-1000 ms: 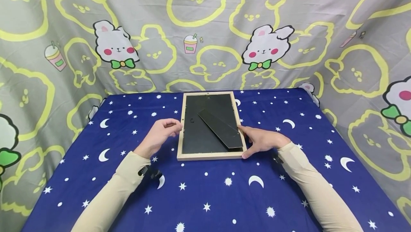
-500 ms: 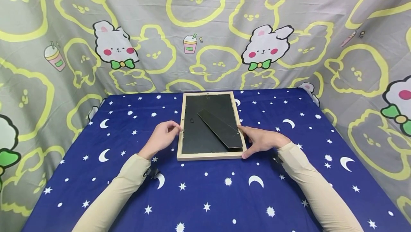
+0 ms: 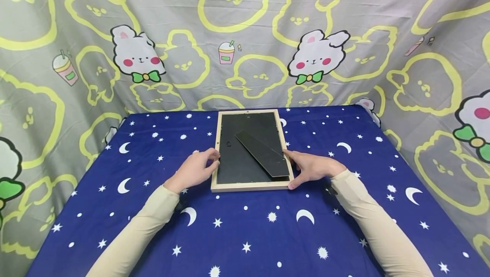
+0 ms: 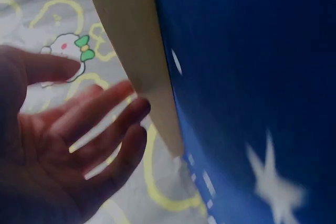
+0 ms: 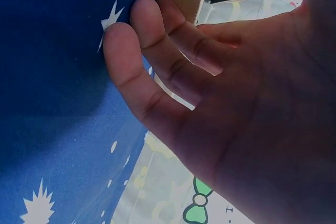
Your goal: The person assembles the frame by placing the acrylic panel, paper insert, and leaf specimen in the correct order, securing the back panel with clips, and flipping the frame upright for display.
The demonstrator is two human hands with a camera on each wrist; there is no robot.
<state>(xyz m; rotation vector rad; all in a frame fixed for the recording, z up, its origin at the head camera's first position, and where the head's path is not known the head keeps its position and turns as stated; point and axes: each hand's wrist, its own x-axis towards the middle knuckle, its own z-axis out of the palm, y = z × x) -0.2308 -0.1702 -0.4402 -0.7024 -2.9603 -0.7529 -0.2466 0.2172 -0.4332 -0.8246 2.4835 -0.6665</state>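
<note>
A picture frame (image 3: 250, 187) with a pale wooden border lies back side up on the blue cloth. Its black backing (image 3: 233, 162) carries a black easel stand (image 3: 264, 153), which slants toward the near right corner. My left hand (image 3: 193, 170) is at the frame's left side; in the left wrist view its fingers are loosely spread, with fingertips at the wooden edge (image 4: 142, 40). The right hand (image 3: 311, 168) rests against the frame's right side, thumb at the near corner. In the right wrist view, its gently bent fingers (image 5: 152, 24) lie along the edge and cloth.
The table is covered by a dark blue cloth (image 3: 245, 226) printed with white moons and stars. A grey curtain (image 3: 252, 13) with yellow outlines and white rabbits hangs behind and on both sides. The frame's far end lies near the table's back edge.
My left hand has shifted slightly toward me along the frame's left edge, and its fingers now reach over the border. The right hand and the frame have stayed in place.
</note>
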